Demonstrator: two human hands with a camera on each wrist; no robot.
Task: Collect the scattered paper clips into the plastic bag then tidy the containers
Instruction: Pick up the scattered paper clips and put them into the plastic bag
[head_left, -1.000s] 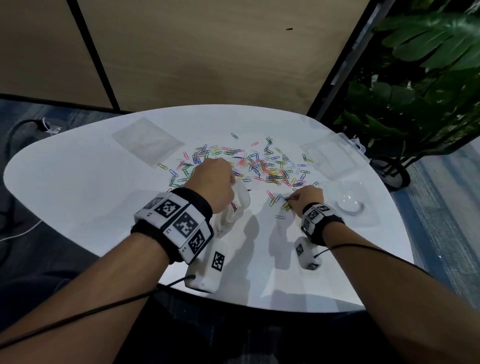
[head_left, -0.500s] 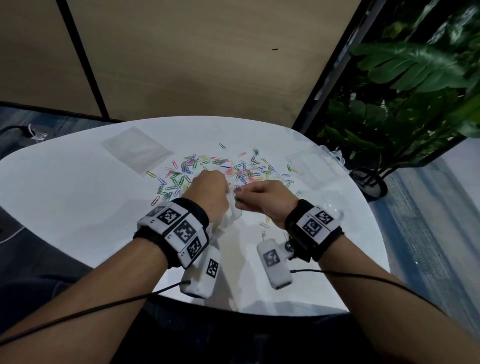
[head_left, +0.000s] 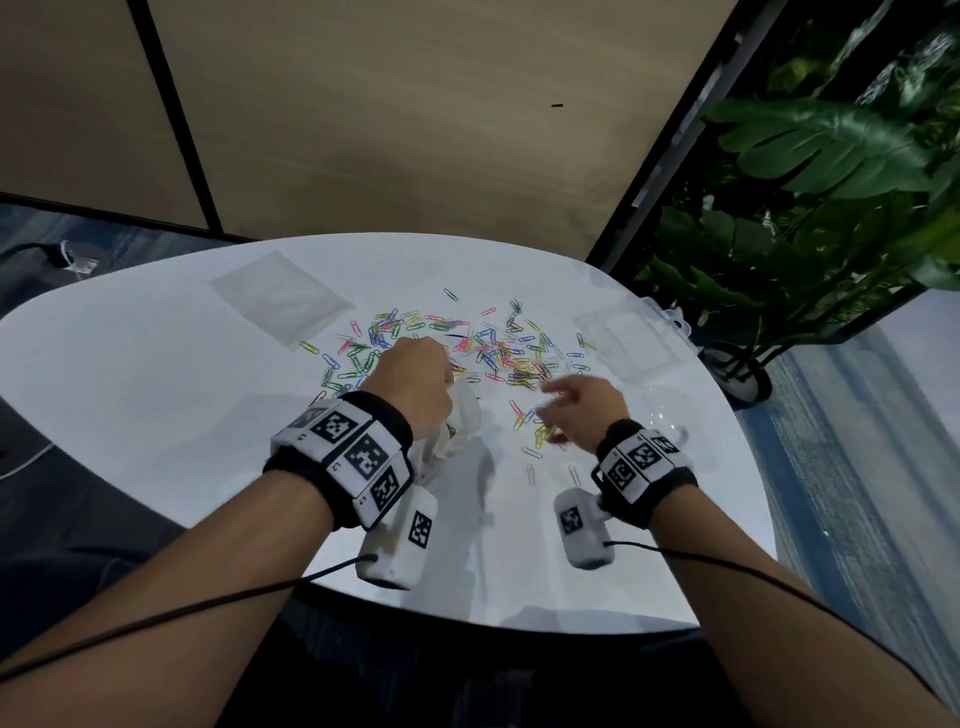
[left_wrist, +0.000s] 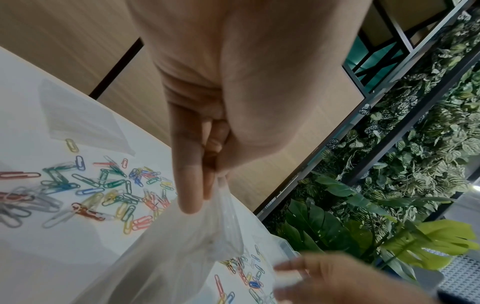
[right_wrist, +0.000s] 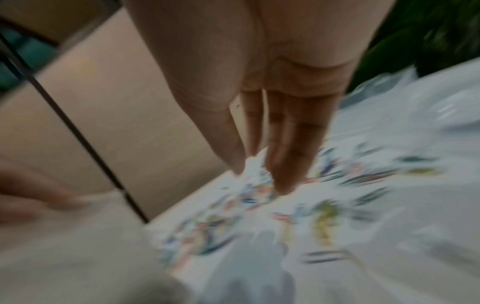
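Head view shows your left hand (head_left: 415, 384) pinching the gathered top of a thin, clear plastic bag (head_left: 457, 426), which hangs crumpled below your fist, just above the white table (head_left: 156, 395). From the left wrist view the film is soft and wrinkled, bunched between your thumb and fingers (left_wrist: 189, 185), and whether any clips sit inside it you cannot tell.

Your right hand (head_left: 584, 410) hovers over the near edge of the scatter with fingers spread and relaxed, holding nothing you can make out (it is blurred in both the head and right wrist views).

Coloured paper clips (head_left: 493, 348) lie strewn across the middle of the smooth, glossy tabletop: bent-wire loops in red, blue, green, yellow, pink and pale grey. A few stragglers lie nearer you, below your right hand.

A second flat, translucent plastic sleeve (head_left: 280, 299) lies at the far left of the scatter. A clear, rectangular hinged box (head_left: 628, 340) sits to the far right, near the table's rounded edge.

Both wrist bands (head_left: 343, 452) carry square black-and-white coded markers; no readable writing or brand shows anywhere.

Large-leaved green plants (head_left: 831, 156) stand beyond the table on the right.
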